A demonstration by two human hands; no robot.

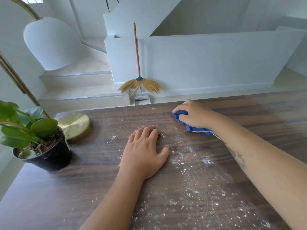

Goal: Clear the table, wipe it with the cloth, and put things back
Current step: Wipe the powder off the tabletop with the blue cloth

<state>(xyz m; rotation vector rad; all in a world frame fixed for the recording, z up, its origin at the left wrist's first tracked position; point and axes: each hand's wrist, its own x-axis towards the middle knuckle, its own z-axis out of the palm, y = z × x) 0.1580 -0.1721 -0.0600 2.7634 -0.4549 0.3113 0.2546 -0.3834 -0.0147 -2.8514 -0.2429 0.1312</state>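
My right hand (pixel 195 113) grips the cloth (pixel 191 127), upper right; left hand (pixel 144 151) lies flat. I should press down, sweeping powder (pixel 206 161).

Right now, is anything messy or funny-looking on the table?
Yes. White powder is sprinkled and smeared over the dark table, mostly around the flat left hand and nearer you. The right hand grips the blue cloth by the far edge. The potted plant and gold lamp base sit at the left, uncleared.
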